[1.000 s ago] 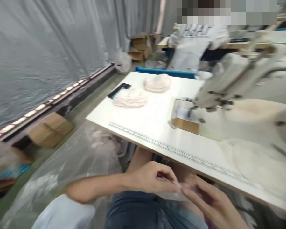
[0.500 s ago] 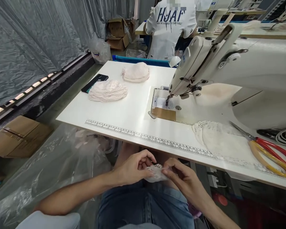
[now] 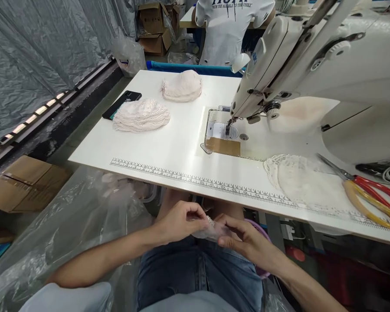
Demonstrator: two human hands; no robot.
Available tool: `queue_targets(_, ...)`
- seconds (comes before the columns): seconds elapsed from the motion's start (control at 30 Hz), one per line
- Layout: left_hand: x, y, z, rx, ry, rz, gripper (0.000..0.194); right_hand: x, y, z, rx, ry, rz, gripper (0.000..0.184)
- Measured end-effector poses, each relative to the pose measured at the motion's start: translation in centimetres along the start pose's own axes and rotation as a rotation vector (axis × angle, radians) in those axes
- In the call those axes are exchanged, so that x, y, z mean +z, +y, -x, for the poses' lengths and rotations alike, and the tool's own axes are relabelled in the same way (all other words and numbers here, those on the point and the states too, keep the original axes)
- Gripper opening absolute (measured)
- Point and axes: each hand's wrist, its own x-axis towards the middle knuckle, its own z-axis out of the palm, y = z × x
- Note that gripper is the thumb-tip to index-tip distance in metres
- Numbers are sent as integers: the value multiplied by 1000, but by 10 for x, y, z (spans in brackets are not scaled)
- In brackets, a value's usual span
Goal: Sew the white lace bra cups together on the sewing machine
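Observation:
Over my lap, below the table's front edge, a small piece of sheer white lace-edged fabric (image 3: 205,234) is stretched between my hands. My left hand (image 3: 183,221) pinches it from the left, thumb against bent fingers. From the right, my right hand (image 3: 240,236) grips the same piece between thumb and fingers. Part of the fabric is hidden behind the fingers. Ahead of my hands is the white sewing table (image 3: 178,151) with a printed ruler (image 3: 195,180) along its front. A sewing machine (image 3: 269,73) stands on it, its presser foot (image 3: 227,128) apart from my hands.
Two fabric stacks (image 3: 141,116) (image 3: 183,86) lie on the left, one beside a black phone (image 3: 121,104). Sheer lace pieces (image 3: 299,177) and red-and-yellow scissors (image 3: 370,197) lie at right. A plastic sheet (image 3: 67,234) and cardboard box (image 3: 27,182) are at left. A person (image 3: 227,34) sits beyond.
The view has swung right and steadied, bringing the scissors into sight. Both hands keep hold of the lace fabric, and its edge has shifted slightly between the fingers.

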Motion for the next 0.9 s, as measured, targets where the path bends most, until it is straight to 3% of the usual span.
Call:
queue_targets(0.13,-7,0,3,-39,-4,7,12,-1,4,-3,81,-58,-115,24)
queue_targets(0.27,-13,-2,4,-81,10,27,12,-3,3,-5,114,0,-105,31)
queue_targets(0.43,-15,-6,4,-80,35,1,11,-4,2,-5,92,71,-58,37)
queue_targets(0.73,-11,-3,5,-97,47,-25,10,-1,17,3,4,126,-41,26)
queue_targets(0.9,-9,-5,5,-112,46,-20,9,0,14,6,14,102,-35,27)
